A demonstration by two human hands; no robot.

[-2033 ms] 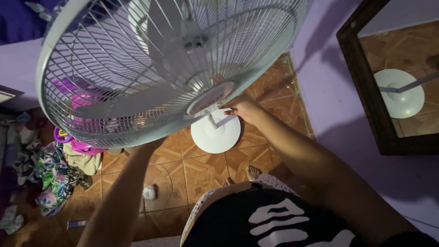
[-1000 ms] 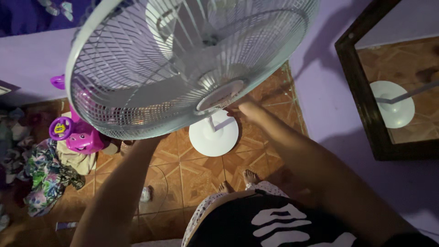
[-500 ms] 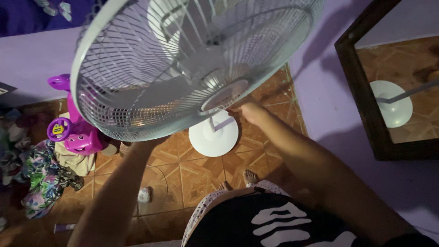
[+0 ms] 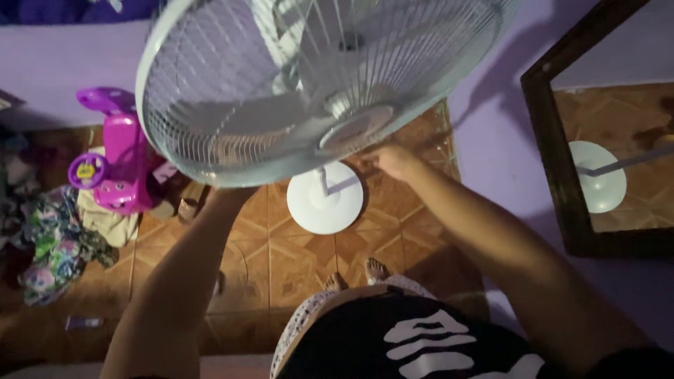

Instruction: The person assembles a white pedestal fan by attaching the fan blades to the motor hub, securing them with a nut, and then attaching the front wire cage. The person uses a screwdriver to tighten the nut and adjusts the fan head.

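While the round white wire-grille pedestal fan head fills the top of the view, tilted so its face points down toward the floor at about seven o'clock, both bare arms reach up to it from below. Its round white plastic hub cap sits low on the grille, toward five o'clock from the grille's middle. The right hand lies just beside that cap, at its four o'clock, with fingers extended toward it; whether they touch it or pinch anything I cannot tell, since the grille edge covers the tips. The left hand meets the grille's lower rim at six o'clock, and its grip is hidden behind the rim, so how far it closes I cannot tell. The right hand is the nearer one to the cap. Beneath stand the thin white pole, running up toward twelve o'clock, and the round white base on the brown patterned tile floor. A purple plastic ride-on toy sits at nine o'clock, a dark wooden-framed mirror at three o'clock.
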